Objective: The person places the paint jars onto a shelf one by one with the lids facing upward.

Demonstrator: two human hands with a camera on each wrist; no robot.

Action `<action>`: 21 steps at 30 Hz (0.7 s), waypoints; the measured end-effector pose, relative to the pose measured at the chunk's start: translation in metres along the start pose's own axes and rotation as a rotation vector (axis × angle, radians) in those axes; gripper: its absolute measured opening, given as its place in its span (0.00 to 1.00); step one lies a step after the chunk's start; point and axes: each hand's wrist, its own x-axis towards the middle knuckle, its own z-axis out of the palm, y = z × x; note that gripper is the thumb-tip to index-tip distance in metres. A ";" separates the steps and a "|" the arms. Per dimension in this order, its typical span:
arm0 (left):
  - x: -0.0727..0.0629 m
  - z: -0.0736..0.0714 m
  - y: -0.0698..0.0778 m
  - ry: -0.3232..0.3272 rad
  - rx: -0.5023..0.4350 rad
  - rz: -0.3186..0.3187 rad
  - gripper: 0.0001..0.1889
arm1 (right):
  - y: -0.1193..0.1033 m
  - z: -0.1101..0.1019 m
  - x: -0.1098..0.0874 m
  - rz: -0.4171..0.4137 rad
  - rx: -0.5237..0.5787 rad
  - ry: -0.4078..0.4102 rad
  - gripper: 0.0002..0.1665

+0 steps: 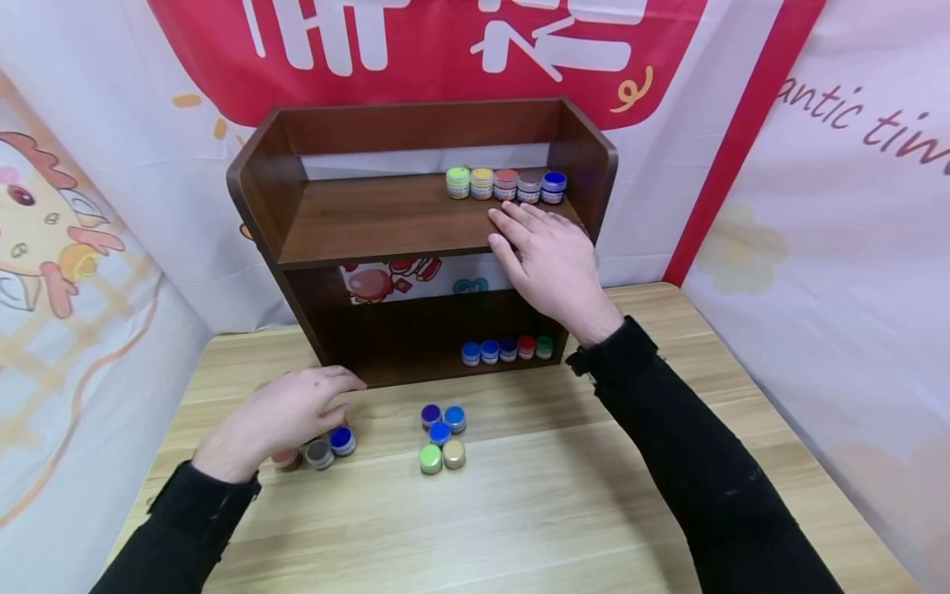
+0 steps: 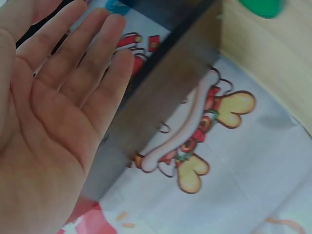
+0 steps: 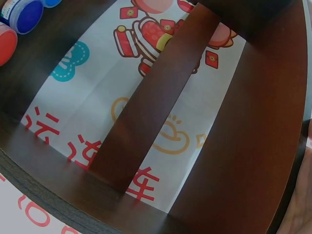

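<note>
My right hand [image 1: 552, 268] reaches over the upper board of a dark brown wooden shelf [image 1: 371, 219], its fingers extended and pointing at a row of small paint jars [image 1: 505, 185]. The fingertips lie just in front of the jars; I cannot tell whether they touch them. These jars run from light green through yellow, red-brown and grey to blue. Low at the left, my left hand [image 1: 289, 412] hovers by the shelf's lower corner, beside a grey-lidded jar [image 1: 320, 454], a blue jar [image 1: 342, 440] and a partly covered reddish jar [image 1: 286, 459]. In the left wrist view, the left hand's palm [image 2: 58, 122] shows nothing held.
On the lower shelf, another row of blue, red and green jars [image 1: 508, 350] stands at the right. A cluster of several jars [image 1: 439, 433] sits on the light wooden table [image 1: 519, 511] before the shelf. Printed cloth [image 1: 801, 181] hangs behind and at both sides.
</note>
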 end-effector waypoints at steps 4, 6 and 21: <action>-0.007 0.006 -0.016 -0.033 -0.022 -0.021 0.18 | 0.000 0.000 0.000 0.001 -0.002 -0.002 0.36; -0.011 0.009 -0.022 -0.041 -0.018 -0.036 0.18 | 0.000 0.000 0.000 0.001 -0.006 -0.002 0.36; -0.025 0.020 -0.051 -0.159 -0.051 -0.172 0.14 | -0.001 0.001 0.001 -0.001 -0.012 0.003 0.36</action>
